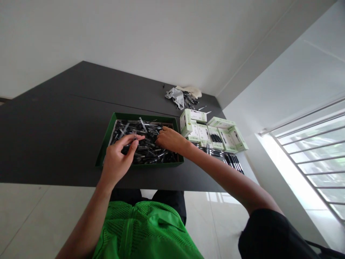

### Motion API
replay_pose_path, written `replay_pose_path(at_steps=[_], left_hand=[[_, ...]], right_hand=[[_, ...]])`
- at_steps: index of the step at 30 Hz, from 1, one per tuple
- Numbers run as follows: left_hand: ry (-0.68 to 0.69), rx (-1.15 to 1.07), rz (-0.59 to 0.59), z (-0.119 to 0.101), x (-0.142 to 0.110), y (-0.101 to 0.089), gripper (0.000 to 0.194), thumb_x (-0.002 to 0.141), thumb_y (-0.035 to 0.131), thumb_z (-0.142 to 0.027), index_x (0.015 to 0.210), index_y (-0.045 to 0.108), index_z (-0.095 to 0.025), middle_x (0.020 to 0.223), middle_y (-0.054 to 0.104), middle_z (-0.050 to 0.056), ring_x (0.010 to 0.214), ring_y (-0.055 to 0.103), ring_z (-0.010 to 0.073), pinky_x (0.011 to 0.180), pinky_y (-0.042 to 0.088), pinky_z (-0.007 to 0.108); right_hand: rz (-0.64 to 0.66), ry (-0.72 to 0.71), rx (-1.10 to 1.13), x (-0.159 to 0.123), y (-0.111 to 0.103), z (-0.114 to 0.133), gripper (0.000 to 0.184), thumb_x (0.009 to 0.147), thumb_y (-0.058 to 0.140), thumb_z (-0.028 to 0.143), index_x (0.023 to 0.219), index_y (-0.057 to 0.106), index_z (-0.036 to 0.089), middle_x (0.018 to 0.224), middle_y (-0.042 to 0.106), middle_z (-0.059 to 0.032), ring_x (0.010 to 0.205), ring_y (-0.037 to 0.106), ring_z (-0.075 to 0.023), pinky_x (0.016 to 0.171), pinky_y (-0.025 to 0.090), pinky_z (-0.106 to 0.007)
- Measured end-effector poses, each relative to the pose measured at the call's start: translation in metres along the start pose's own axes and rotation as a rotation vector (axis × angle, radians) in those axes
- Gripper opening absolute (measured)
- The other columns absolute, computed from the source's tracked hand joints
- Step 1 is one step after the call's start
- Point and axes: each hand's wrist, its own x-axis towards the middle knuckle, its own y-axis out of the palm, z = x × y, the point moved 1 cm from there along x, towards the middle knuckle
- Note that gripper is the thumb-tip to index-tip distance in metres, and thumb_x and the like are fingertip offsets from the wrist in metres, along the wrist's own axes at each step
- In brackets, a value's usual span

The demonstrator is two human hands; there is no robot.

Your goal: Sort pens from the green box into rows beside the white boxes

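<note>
A dark green box (pixel 109 135) full of loose black and clear pen parts (pixel 145 153) lies on the table before me. Over its left side, my left hand (pixel 120 154) pinches a small clear piece with a dark end (pixel 135 135), perhaps a pen cap, between thumb and fingers. My right hand (pixel 171 139) reaches into the box's right side from above, its fingers curled down among the parts. Something dark shows at those fingertips, too small and covered to name. One clear tube (pixel 142 124) sticks up at a slant between the two hands.
Light green and white cartons (pixel 198 132) stand right of the box, one holding black pens (pixel 216 138). Rows of pens (pixel 234 162) lie in front of them. At the back are a grey cloth (pixel 175 97), a cream cloth (pixel 192 90) and more pens (pixel 191 101), by the wall.
</note>
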Motion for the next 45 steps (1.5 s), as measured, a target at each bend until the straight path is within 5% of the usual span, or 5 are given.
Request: replay_pose_path(at_steps=[8, 15, 23, 38, 45], left_hand=[[0.003, 0.014, -0.002, 0.001, 0.0, 0.0, 0.027, 0.105, 0.063, -0.046, 0.118, 0.077, -0.026, 0.121, 0.083, 0.002, 0.117, 0.077, 0.0236, 0.109, 0.055, 0.036], [-0.001, -0.002, -0.007, 0.002, -0.001, 0.001, 0.027, 0.105, 0.064, -0.046, 0.119, 0.078, -0.026, 0.122, 0.083, 0.003, 0.117, 0.077, 0.0232, 0.11, 0.055, 0.035], [0.04, 0.075, 0.025, -0.002, 0.0, 0.001, 0.032, 0.104, 0.064, -0.047, 0.12, 0.08, -0.025, 0.122, 0.083, 0.003, 0.114, 0.077, 0.0243, 0.11, 0.056, 0.037], [0.096, 0.136, -0.013, 0.004, -0.002, 0.004, 0.031, 0.103, 0.065, -0.048, 0.116, 0.08, -0.025, 0.112, 0.084, 0.006, 0.106, 0.078, 0.0272, 0.102, 0.059, 0.04], [-0.002, 0.043, -0.046, -0.001, -0.004, 0.001, 0.034, 0.102, 0.067, -0.05, 0.117, 0.078, -0.023, 0.112, 0.083, 0.006, 0.107, 0.079, 0.026, 0.1, 0.062, 0.037]], right_hand=[[-0.023, 0.057, 0.086, -0.021, -0.03, -0.026, 0.015, 0.098, 0.064, 0.014, 0.101, 0.078, 0.012, 0.104, 0.08, -0.0137, 0.103, 0.071, -0.0258, 0.091, 0.042, -0.035], [-0.467, 0.194, 0.612, -0.042, -0.038, -0.047, 0.013, 0.093, 0.061, 0.017, 0.102, 0.07, 0.018, 0.082, 0.071, -0.0009, 0.074, 0.059, -0.0149, 0.074, 0.04, -0.029], [-0.843, 0.114, 1.469, -0.016, -0.046, 0.001, 0.038, 0.099, 0.068, 0.057, 0.102, 0.062, 0.02, 0.072, 0.065, 0.0037, 0.063, 0.058, -0.0105, 0.061, 0.044, -0.025], [-0.73, 0.216, 1.274, -0.004, -0.044, 0.016, 0.023, 0.102, 0.067, 0.037, 0.113, 0.074, 0.018, 0.079, 0.072, 0.0033, 0.06, 0.047, -0.0097, 0.06, 0.04, -0.025], [-0.82, 0.341, 1.09, -0.011, -0.038, 0.046, 0.021, 0.097, 0.072, 0.017, 0.118, 0.073, 0.018, 0.102, 0.077, -0.0025, 0.088, 0.066, -0.0144, 0.08, 0.049, -0.027]])
